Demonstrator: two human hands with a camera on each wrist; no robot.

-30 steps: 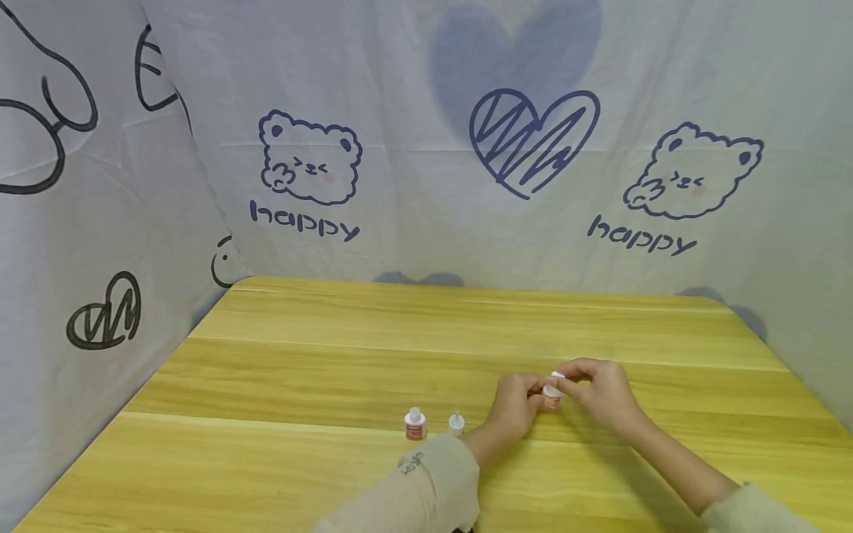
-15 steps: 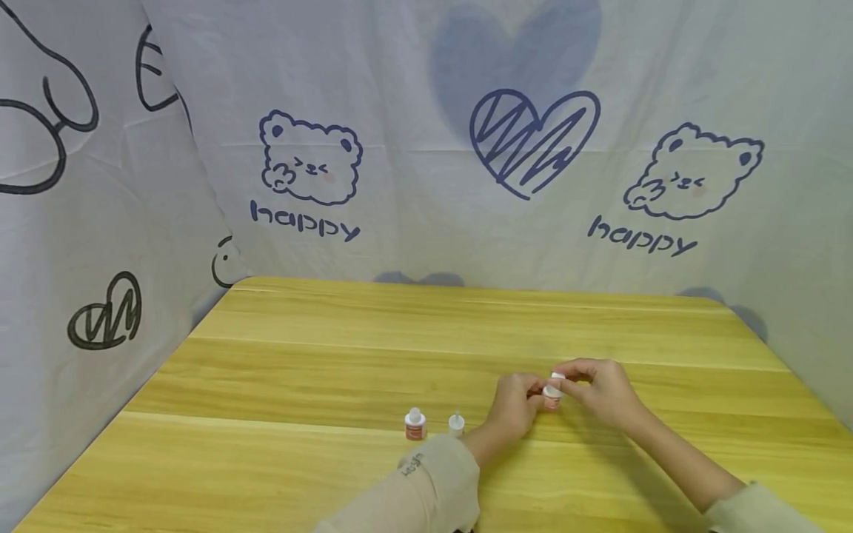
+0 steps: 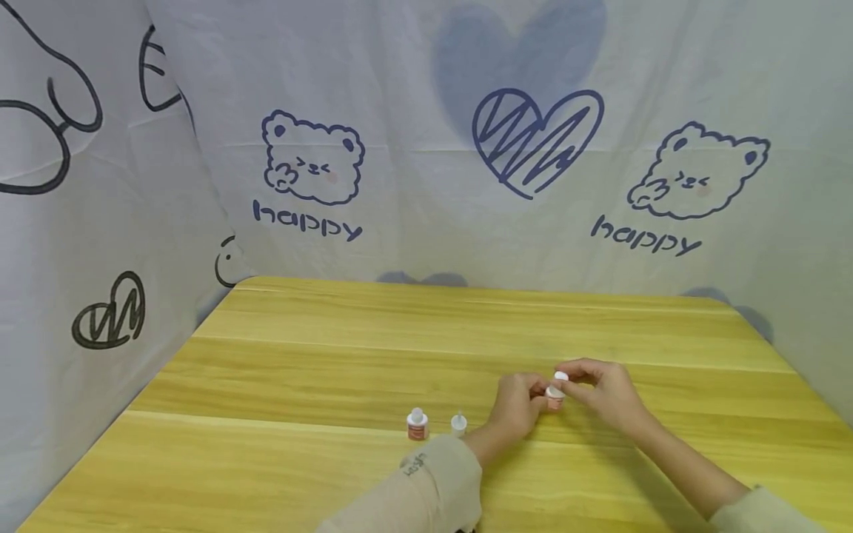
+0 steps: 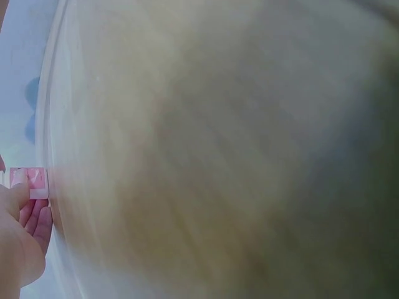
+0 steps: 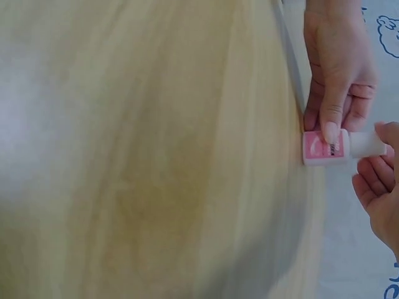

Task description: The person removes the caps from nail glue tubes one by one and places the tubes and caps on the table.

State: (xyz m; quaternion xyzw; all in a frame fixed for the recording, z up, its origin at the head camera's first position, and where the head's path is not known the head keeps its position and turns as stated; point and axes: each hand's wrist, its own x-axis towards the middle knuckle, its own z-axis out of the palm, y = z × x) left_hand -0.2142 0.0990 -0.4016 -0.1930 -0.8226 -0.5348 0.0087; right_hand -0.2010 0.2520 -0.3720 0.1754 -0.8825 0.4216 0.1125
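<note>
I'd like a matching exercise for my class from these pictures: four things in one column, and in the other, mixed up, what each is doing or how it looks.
Column 1
1. Left hand
2. Right hand
3. Leftmost bottle
4. Small white piece

Column 2
A. Has a thin tip pointing up
B. Grips the white top of the pink-labelled bottle
C. Stands on the table, red label showing
D. Holds the pink-labelled bottle by its body

Right pairs: 1-D, 2-B, 3-C, 4-A

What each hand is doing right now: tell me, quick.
Left hand: closed, holding the small pink-labelled bottle.
Right hand: closed, pinching the white cap at that bottle's top.
</note>
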